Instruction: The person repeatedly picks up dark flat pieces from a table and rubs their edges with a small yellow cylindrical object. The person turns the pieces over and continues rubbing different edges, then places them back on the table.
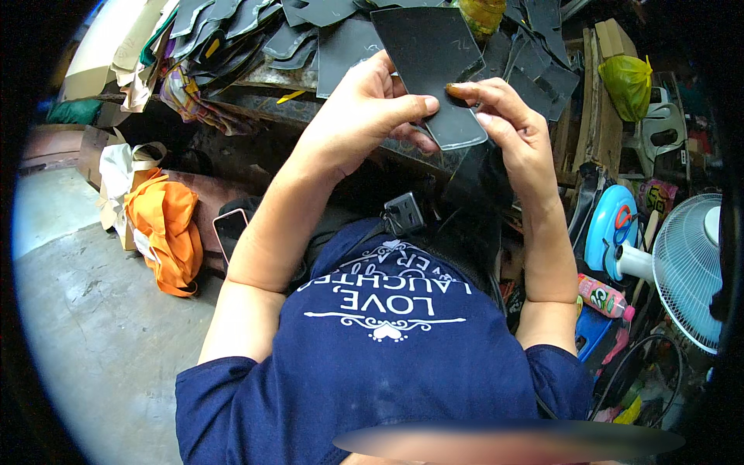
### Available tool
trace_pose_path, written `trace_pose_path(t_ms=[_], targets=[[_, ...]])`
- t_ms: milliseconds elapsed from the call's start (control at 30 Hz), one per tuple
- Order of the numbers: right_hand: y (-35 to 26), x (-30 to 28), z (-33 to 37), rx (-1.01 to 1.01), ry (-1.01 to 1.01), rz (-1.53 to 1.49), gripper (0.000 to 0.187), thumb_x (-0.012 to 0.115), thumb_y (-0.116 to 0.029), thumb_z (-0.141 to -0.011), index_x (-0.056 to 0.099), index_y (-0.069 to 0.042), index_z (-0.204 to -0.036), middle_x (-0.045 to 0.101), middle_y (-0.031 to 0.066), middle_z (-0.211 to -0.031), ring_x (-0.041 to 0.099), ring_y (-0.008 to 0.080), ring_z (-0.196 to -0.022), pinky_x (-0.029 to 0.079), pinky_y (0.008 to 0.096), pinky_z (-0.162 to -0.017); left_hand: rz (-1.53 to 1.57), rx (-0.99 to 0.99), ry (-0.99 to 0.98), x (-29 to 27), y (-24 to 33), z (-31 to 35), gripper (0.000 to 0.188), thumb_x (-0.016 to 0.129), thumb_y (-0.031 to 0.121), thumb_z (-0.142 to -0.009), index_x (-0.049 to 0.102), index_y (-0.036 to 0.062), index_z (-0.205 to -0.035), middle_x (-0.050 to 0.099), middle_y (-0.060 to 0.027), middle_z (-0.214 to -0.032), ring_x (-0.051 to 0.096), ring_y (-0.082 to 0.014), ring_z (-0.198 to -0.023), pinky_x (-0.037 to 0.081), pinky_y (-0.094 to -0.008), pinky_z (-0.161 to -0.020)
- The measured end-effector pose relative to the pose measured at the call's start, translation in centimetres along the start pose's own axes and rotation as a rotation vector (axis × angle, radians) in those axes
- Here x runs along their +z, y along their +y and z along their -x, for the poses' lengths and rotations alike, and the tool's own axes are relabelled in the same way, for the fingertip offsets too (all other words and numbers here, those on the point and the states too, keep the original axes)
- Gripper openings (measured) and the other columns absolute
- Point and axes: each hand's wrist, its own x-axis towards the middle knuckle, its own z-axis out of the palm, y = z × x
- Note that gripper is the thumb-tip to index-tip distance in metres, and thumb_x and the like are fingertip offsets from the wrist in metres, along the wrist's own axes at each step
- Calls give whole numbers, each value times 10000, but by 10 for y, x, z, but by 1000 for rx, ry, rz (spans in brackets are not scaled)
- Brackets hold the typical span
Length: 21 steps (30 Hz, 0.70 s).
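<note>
My left hand (380, 108) grips a black cut piece (430, 46) of flat, leather-like sheet, its thumb lying on top and its fingers underneath. The piece is tilted up above the bench edge and narrows to a rounded end toward me; faint pale marks show on its face. At the piece's right edge, beside a small notch, my right hand (515, 116) has its thumb and bent index finger closed on the edge. That index fingertip is stained brown. Whether anything small sits between those fingers is hidden.
Stacks of black cut pieces (225, 46) cover the bench, with a yellowish-brown container (482, 17) behind. To the right are a yellow-green plastic bag (625, 85), a white fan (690, 271) and a pink bottle (604, 297). An orange cloth bag (163, 225) and a phone (230, 231) are at left.
</note>
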Motion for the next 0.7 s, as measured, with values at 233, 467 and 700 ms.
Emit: trace_pose_path(t_ms=[233, 467, 700], targets=[[7, -7, 5, -60, -24, -84, 260, 518, -3, -867, 704, 1, -1049, 621, 54, -1054, 580, 100, -894, 458, 219, -729, 31, 21, 62, -8, -6, -4, 422, 668, 41, -869, 462, -22, -1233, 628, -145, -1046, 685, -204, -838, 628, -300, -661], [9, -7, 18, -89, 26, -96, 284, 535, -26, -861, 705, -3, -1087, 623, 70, -1064, 583, 114, -931, 453, 225, -750, 31, 80, 130, -9, -7, -8, 428, 639, 27, -888, 456, -1, -1273, 633, -148, -1101, 685, -192, -878, 626, -284, -674], [0, 1, 19, -71, 86, 36, 343, 588, -57, -842, 679, -16, -1169, 616, 85, -1035, 587, 130, -957, 458, 239, -789, -2, 165, 142, -2, -8, -10, 425, 647, 46, -898, 443, -10, -1267, 621, -150, -1109, 680, -187, -885, 621, -264, -665]])
